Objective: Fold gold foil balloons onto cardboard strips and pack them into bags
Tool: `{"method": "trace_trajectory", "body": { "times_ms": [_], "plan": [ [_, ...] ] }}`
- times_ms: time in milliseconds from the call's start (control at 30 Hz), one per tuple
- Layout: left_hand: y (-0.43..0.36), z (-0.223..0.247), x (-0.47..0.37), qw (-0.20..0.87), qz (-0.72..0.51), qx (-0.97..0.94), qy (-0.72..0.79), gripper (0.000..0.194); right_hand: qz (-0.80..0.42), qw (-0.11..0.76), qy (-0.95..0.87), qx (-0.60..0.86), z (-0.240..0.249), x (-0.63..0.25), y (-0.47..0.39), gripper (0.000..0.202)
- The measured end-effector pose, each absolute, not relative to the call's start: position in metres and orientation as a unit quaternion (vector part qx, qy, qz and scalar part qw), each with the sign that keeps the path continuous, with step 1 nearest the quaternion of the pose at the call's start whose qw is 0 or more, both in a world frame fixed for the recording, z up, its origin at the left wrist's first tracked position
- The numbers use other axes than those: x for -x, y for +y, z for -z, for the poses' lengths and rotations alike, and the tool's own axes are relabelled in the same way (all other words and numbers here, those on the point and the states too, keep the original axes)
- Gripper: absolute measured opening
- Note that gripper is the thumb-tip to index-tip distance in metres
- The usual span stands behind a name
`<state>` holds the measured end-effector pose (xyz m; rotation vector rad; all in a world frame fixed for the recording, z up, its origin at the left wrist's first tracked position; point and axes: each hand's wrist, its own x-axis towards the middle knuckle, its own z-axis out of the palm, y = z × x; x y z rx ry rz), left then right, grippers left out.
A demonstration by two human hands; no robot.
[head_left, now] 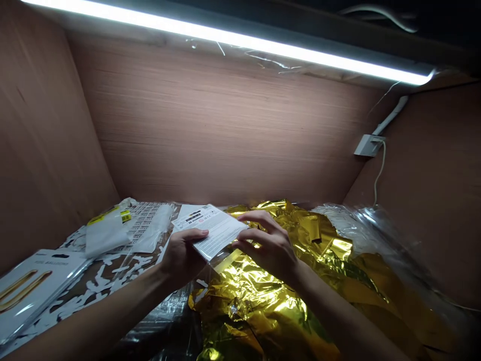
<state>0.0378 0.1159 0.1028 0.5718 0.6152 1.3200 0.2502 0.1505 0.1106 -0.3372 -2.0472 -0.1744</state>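
My left hand (184,253) holds a white printed card (220,233), its thumb lying on top near the left edge. Small text and symbols cover the face of the card. A bit of clear plastic shows along its lower edge. My right hand (268,243) is at the card's right corner, with its index finger and thumb bent around that corner. Exactly what those fingertips pinch is hard to see. Beneath and right of both hands lies a heap of crumpled gold foil balloons (255,301).
At left lies a packaged card (41,281) reading foil balloons. Behind it are a white packet (107,235) with yellow tape and label sheets (145,215). White scraps (101,281) litter the surface. Clear plastic (338,225) lies right. Wooden panels (225,125) enclose the space under a tube light (225,37).
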Motion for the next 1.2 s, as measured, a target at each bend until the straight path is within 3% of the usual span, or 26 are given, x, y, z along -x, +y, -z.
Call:
{"method": "trace_trajectory", "body": {
  "times_ms": [100,267,800,1033,1200],
  "plan": [
    [0.114,-0.103,-0.035,0.71,-0.606,-0.236,0.27,0.07,0.066,0.504,-0.853,0.118,-0.109,-0.246,0.148,0.006],
    [0.111,-0.107,-0.033,0.701,-0.616,-0.232,0.275,0.06,0.061,0.502,-0.856,0.106,-0.101,-0.238,0.145,0.005],
    [0.11,-0.108,-0.035,0.745,-0.588,-0.226,0.22,0.07,0.018,0.508,-0.849,0.146,-0.096,-0.223,0.124,0.01],
    [0.11,-0.106,-0.034,0.757,-0.577,-0.246,0.182,0.07,0.052,0.436,-0.88,0.18,-0.097,-0.22,0.116,0.012],
    [0.111,-0.106,-0.034,0.744,-0.595,-0.247,0.18,0.068,0.049,0.454,-0.872,0.178,-0.094,-0.22,0.113,0.014]
  ]
}}
